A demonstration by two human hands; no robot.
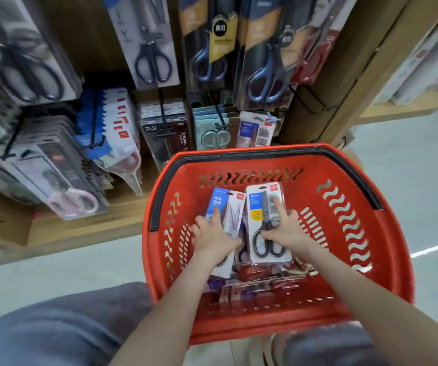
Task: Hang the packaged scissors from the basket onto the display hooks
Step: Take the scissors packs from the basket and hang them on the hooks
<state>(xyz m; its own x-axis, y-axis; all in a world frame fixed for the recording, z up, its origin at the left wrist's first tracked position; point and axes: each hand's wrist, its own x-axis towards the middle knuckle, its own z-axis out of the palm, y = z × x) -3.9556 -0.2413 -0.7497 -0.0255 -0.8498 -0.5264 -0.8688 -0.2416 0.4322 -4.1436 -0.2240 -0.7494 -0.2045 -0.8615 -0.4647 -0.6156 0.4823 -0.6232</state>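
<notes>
Fingers (213, 217) of the left hand (214, 236) are curled across the left edge of a blue-topped scissors pack (226, 204), with the thumb laid on its face, so the pack is gripped. On the right hand (288, 228) the index finger (279, 206) is stretched straight up the face of a white scissors pack (259, 207) and the thumb is spread over the black handles. The other fingers are seen at the pack's right edge, and whether the pack is clasped or only pressed cannot be told.

- Both packs are tilted up side by side inside the red basket (344, 260), their inner edges touching or nearly so and their tops toward 12 o'clock, below the rim.
- Bare slotted wall is left open at 3 o'clock of the right hand, and a narrower gap at 9 o'clock of the left.
- Loose packs (255, 273) are piled on the basket floor at 6 o'clock, between the forearms.
- The black handle (355, 175) is folded down along the far rim.
- Beyond that rim, at 12 o'clock, black display hooks (163, 114) are loaded with hanging scissors packs (154, 43), the lowest row close to the rim.
- A wooden side panel (331, 62) stands at 1 o'clock.
- Grey floor (410, 194) lies open at 3 o'clock.
- Grey-clad knees (67, 326) are seen at 7 and 5 o'clock.
</notes>
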